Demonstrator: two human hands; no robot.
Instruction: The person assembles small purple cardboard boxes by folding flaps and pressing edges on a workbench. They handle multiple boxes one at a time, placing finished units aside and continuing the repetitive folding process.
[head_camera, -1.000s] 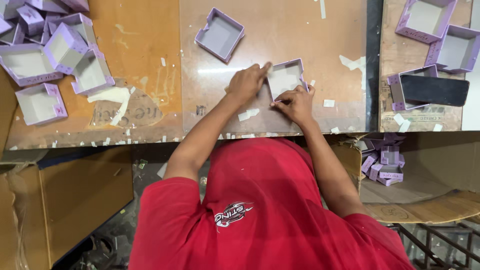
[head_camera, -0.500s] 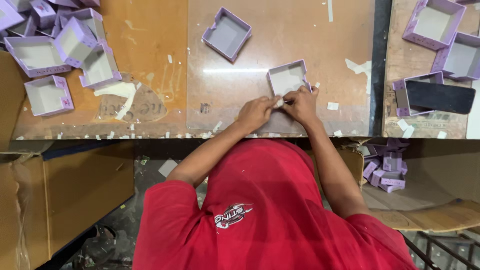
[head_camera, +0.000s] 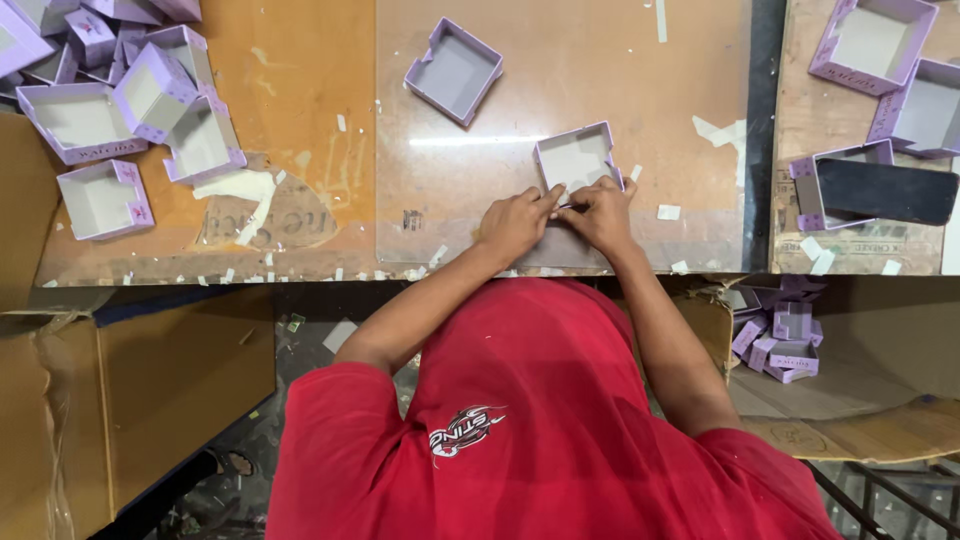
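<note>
Both hands have drawn together since a second ago, when the left lay flat beside the box with fingers spread; now they meet at the near wall of the small lilac box (head_camera: 577, 160), which has kept its place on the clear sheet (head_camera: 640, 90) covering the middle of the table. That box lies open side up, turned slightly askew, its far corner pointing away from the person. Left hand (head_camera: 515, 222) has its fingers curled, with their tips against the box's near edge; right hand (head_camera: 600, 212) is likewise curled, fingertips pinching at the same edge, and the two hands touch each other there. Whether anything thin is held between the fingers cannot be told. Beyond the box the sheet is bare up to another open lilac box (head_camera: 455, 72), well apart toward the far left. Scraps of white tape (head_camera: 668, 212) dot the sheet's right side and the table's near edge. On the orange tabletop at the left a heap of open lilac boxes (head_camera: 130, 110) crowds the corner. Across a dark gap to the right, more lilac boxes (head_camera: 880, 60) stand, one bearing a black slab (head_camera: 885, 192).
</note>
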